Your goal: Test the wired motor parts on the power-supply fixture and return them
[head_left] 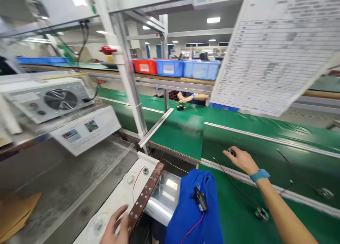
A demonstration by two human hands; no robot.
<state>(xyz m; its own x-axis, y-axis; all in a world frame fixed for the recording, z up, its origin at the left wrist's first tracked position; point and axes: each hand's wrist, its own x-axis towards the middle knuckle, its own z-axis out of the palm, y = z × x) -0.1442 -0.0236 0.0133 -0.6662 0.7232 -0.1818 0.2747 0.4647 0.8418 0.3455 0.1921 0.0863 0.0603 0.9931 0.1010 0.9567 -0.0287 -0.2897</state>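
Note:
My right hand [243, 161] is over the green belt, its thumb and fingers closed on a small round part with a green circuit board [232, 152]. Much of that part is hidden by the fingers. At the bottom, my left hand [117, 225] has its fingers apart beside a brown strip with rows of holes [146, 194]; whether it touches the strip I cannot tell. A similar round part [145, 170] with a red wire lies near the strip's far end. Another round part [262, 213] with a dark wire lies on the green surface below my right wrist.
A black device [200, 200] with a red wire lies on a blue cloth [177, 222]. A grey machine with a fan [62, 99] stands left. A printed sheet [271, 52] hangs at right. Across the belt [177, 134], another person's hands [187, 98] are near a dark object [180, 107].

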